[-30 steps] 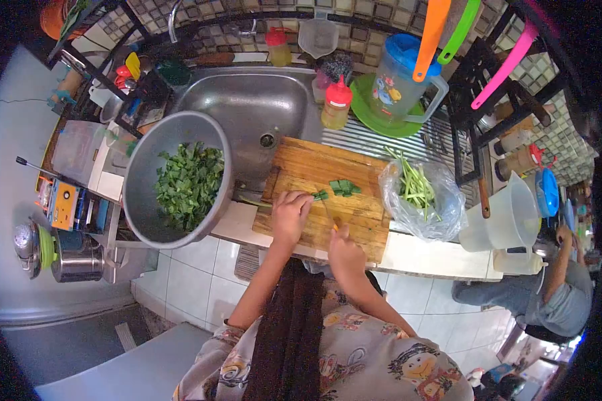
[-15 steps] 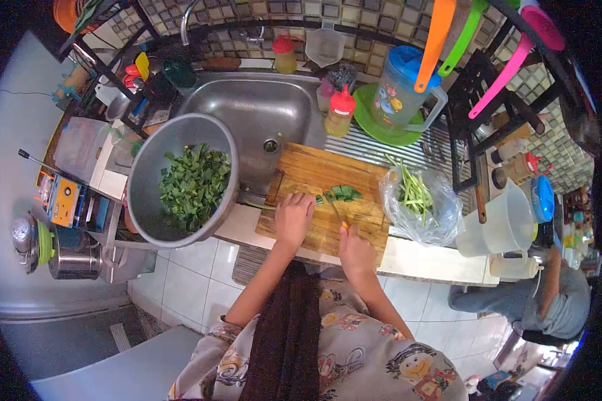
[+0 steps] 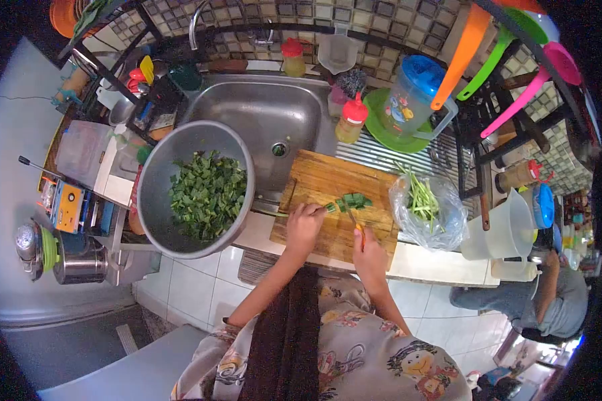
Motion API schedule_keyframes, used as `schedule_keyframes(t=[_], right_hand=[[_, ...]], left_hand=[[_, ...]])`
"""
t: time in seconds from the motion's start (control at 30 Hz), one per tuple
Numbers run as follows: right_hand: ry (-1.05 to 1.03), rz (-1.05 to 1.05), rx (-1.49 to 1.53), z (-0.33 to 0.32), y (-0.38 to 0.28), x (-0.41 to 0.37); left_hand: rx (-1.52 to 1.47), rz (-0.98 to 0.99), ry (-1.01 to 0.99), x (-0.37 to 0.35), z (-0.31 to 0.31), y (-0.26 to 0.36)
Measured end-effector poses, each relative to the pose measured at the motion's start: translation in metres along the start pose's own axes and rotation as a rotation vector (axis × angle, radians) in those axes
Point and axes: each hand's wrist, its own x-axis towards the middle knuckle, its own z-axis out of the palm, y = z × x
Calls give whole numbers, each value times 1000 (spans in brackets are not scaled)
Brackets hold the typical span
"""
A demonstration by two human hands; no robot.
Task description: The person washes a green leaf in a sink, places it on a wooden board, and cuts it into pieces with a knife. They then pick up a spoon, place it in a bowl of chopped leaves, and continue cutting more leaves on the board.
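My left hand (image 3: 306,227) is closed around a bunch of leafy green stalks near the middle of the wooden cutting board (image 3: 318,175). Their cut ends show past its fingers, and a stalk trails out on the left. In my right hand (image 3: 370,254) is a knife (image 3: 358,230) with an orange handle, its blade against the greens just right of my left fingers. Cut green pieces (image 3: 356,200) lie by the blade. At the left, a large grey basin (image 3: 147,194) holds many chopped leaves (image 3: 207,194). A clear plastic bag (image 3: 448,227) with pale green stems (image 3: 423,200) sits right of the board.
Behind the basin and board is a steel sink (image 3: 301,110). A red-capped bottle (image 3: 351,120) and a blue-lidded pitcher (image 3: 408,100) on a green plate stand behind the board. Ladles (image 3: 461,57) hang at upper right. Another person (image 3: 558,301) is at far right.
The whole view has shifted slightly, so the counter things appear further right. The knife remains at the greens beside my left hand, and the cut pieces lie a little differently.
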Motion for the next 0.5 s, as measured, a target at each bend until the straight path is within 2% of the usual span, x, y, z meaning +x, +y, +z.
schedule_keyframes(t=[0.17, 0.37, 0.43, 0.5], right_hand=[[-31, 100, -30, -1, -7, -5], [-66, 43, -159, 10, -12, -17], [-36, -22, -211, 14, -12, -19], [-57, -2, -186, 15, -14, -20]], left_hand=[[-23, -8, -77, 1, 5, -5], [-27, 6, -38, 1, 9, -7], [-197, -81, 7, 1, 9, -7], [-216, -77, 6, 1, 9, -8]])
